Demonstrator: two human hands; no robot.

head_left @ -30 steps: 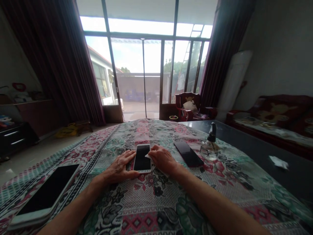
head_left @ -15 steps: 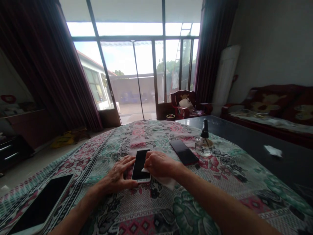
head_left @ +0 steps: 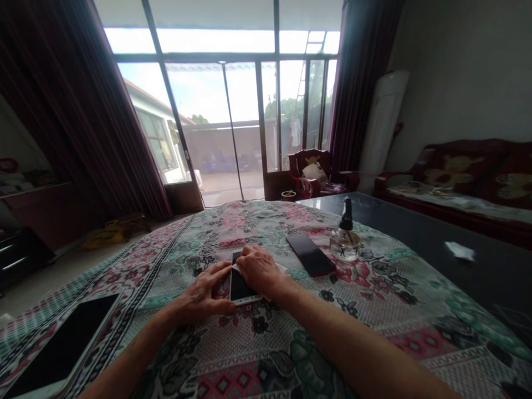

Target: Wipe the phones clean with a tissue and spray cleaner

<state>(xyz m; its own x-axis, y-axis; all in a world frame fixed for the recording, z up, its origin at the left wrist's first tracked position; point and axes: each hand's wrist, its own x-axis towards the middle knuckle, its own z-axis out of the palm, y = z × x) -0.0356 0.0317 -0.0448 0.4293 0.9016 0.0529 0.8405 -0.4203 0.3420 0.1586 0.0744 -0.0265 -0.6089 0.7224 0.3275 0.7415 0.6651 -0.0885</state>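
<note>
A white-framed smartphone (head_left: 240,289) with a dark screen lies face up on the flowered tablecloth in front of me. My left hand (head_left: 198,295) rests flat at its left side, fingers spread, the fingertips and thumb touching the phone's edge and near corner. My right hand (head_left: 261,270) is closed on a white tissue (head_left: 283,269) and presses it onto the upper part of the screen. The hand hides much of the tissue and the phone's right side. A second, dark phone with a red edge (head_left: 311,256) lies to the right, apart from both hands.
Beyond the dark phone stands a clear glass bottle with a black top (head_left: 346,244). At lower left lies a large white-framed device (head_left: 62,346). A dark glossy table (head_left: 409,238) adjoins on the right, bearing a crumpled white tissue (head_left: 459,251).
My right hand has slid the tissue up and left across the screen, away from its lower right. My left hand stays at the phone's edge. The view has tilted slightly.
</note>
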